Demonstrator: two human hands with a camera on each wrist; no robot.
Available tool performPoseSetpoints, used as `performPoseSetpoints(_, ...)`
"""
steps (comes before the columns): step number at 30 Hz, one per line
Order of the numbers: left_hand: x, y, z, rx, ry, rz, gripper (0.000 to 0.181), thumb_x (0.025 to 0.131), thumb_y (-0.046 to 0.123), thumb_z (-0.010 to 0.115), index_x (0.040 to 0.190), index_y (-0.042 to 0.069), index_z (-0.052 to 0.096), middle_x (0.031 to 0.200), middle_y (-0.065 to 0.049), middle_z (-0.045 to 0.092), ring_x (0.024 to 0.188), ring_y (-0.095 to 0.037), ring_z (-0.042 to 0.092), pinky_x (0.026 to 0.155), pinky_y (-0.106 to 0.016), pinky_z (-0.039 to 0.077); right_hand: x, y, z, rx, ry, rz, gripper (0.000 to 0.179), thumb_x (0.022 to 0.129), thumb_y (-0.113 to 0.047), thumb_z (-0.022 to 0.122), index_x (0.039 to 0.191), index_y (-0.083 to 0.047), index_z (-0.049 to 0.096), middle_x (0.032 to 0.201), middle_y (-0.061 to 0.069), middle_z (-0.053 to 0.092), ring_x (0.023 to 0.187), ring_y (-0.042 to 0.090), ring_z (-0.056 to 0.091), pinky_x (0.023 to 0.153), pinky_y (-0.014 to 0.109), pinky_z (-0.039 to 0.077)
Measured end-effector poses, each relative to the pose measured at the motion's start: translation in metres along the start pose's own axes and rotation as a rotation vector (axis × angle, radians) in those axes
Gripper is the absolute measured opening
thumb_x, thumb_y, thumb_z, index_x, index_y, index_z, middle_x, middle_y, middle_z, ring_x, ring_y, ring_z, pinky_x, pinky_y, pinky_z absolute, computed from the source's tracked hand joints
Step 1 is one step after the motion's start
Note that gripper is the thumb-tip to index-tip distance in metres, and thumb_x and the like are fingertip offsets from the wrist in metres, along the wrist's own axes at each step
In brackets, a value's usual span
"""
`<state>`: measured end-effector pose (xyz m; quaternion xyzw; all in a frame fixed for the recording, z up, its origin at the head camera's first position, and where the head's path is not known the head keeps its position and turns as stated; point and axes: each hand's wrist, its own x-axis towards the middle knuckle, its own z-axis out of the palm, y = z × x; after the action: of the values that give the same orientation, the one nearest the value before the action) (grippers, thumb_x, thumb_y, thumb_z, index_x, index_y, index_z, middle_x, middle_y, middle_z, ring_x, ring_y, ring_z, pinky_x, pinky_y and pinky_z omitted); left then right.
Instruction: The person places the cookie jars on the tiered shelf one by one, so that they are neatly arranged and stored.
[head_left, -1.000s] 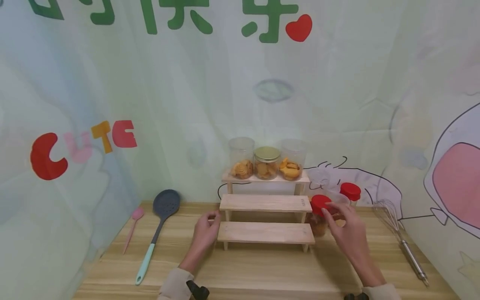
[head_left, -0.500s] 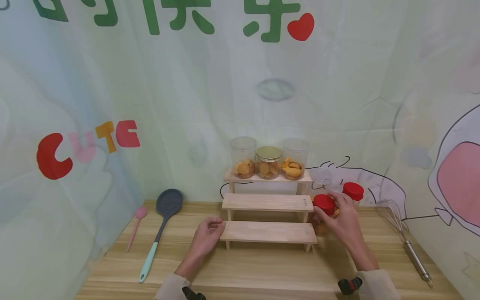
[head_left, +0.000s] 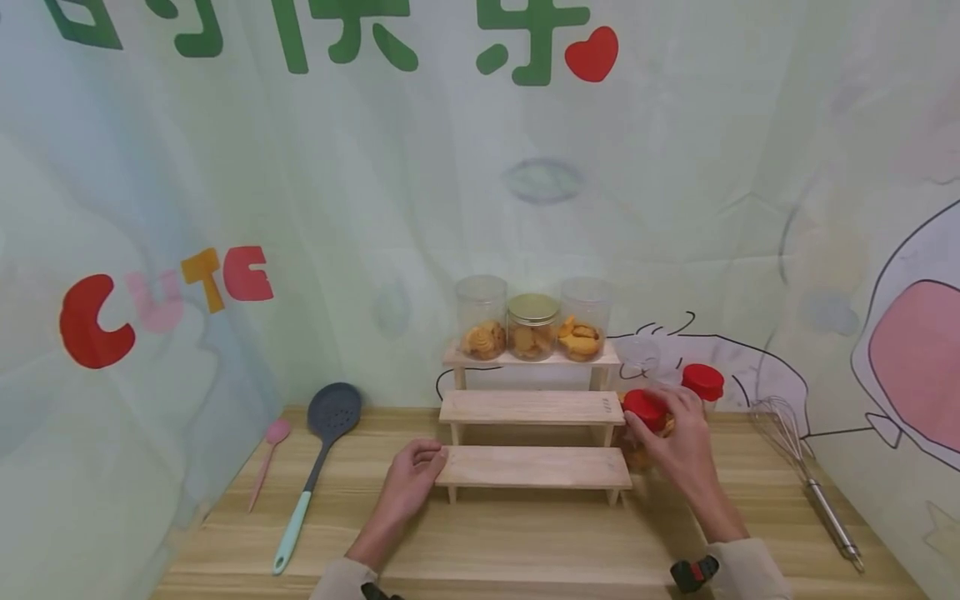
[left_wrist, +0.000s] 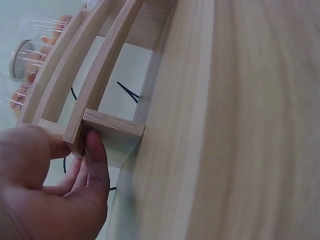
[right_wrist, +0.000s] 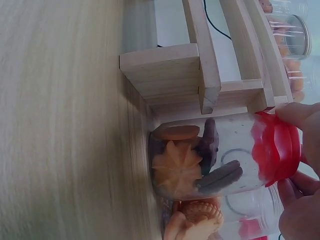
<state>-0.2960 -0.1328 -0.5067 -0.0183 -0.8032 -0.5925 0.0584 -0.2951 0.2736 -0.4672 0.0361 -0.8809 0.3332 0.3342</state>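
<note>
A three-step wooden display rack [head_left: 534, 467] stands on the table, pale and narrow-planked. At its left end my left hand [head_left: 411, 479] pinches the lowest board, thumb on one face and fingers on the other in the left wrist view. On the rack's right side, my right hand [head_left: 686, 442] holds a clear jar [right_wrist: 220, 155] of cookies by its red lid [right_wrist: 277, 147]. The jar is upright on the table, close against the rack. Three cookie containers line the top step: a gold-lidded jar [head_left: 533, 329] between two clear ones without visible lids.
Behind the held jar stand another red-lidded jar [head_left: 702, 383] and a container of cookies [right_wrist: 202, 217]. To the right lies a whisk [head_left: 813, 492]. On the left are a slotted turner [head_left: 322, 454] and a small pink spoon [head_left: 266, 454]. A printed curtain [head_left: 375, 208] closes the back.
My right hand has closed round the red lid, having been at its right edge a second ago. My left hand has come onto the lowest board's end. The rack stays put.
</note>
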Motion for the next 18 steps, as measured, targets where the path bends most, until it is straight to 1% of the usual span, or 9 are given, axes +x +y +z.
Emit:
performPoseSetpoints(4,0.0003,-0.0004,-0.0003,-0.005,-0.011,-0.004,0.034,0.108,0.020,0.067,0.129,-0.007,0.065,0.122,-0.021,0.074,0.114,-0.028,0.072,0.088,-0.023,0.056,-0.0003,0.0000,-0.0022,-0.006,-0.014,-0.003,0.053,0.091,-0.017,0.088,0.138,-0.002,0.068,0.144,0.023,0.061,0.139,0.042,0.049,0.092,0.064,0.063)
performPoseSetpoints(10,-0.0004,0.0015,-0.0013,-0.001,-0.016,-0.001,0.034,0.109,0.020,0.066,0.129,-0.007,0.065,0.121,-0.022,0.074,0.113,-0.027,0.072,0.088,-0.022,0.055,0.0007,0.0011,-0.0050,-0.031,-0.034,-0.077,0.054,0.090,-0.013,0.088,0.138,0.001,0.069,0.144,0.025,0.063,0.141,0.046,0.048,0.094,0.065,0.062)
performPoseSetpoints(12,-0.0007,0.0021,-0.0014,-0.005,-0.018,-0.001,0.034,0.109,0.020,0.067,0.129,-0.007,0.065,0.121,-0.022,0.074,0.112,-0.027,0.072,0.087,-0.021,0.055,0.0010,0.0018,-0.0054,-0.036,-0.036,-0.087,0.054,0.089,-0.013,0.089,0.137,0.001,0.069,0.142,0.025,0.064,0.140,0.046,0.049,0.094,0.064,0.062)
performPoseSetpoints(15,-0.0007,0.0017,-0.0014,-0.011,-0.022,-0.003,0.034,0.108,0.020,0.067,0.129,-0.007,0.065,0.120,-0.022,0.074,0.112,-0.026,0.072,0.086,-0.020,0.055,0.0008,0.0022,-0.0064,-0.031,-0.038,-0.066,0.054,0.089,-0.014,0.090,0.137,-0.002,0.070,0.142,0.023,0.064,0.136,0.043,0.053,0.092,0.063,0.063)
performPoseSetpoints(18,-0.0002,0.0004,-0.0015,-0.012,-0.021,-0.008,0.035,0.108,0.020,0.067,0.129,-0.007,0.065,0.120,-0.021,0.074,0.111,-0.025,0.072,0.085,-0.019,0.054,0.0006,0.0012,-0.0081,-0.021,-0.040,-0.025,0.056,0.088,-0.017,0.091,0.138,-0.004,0.069,0.142,0.021,0.064,0.131,0.041,0.057,0.091,0.061,0.064)
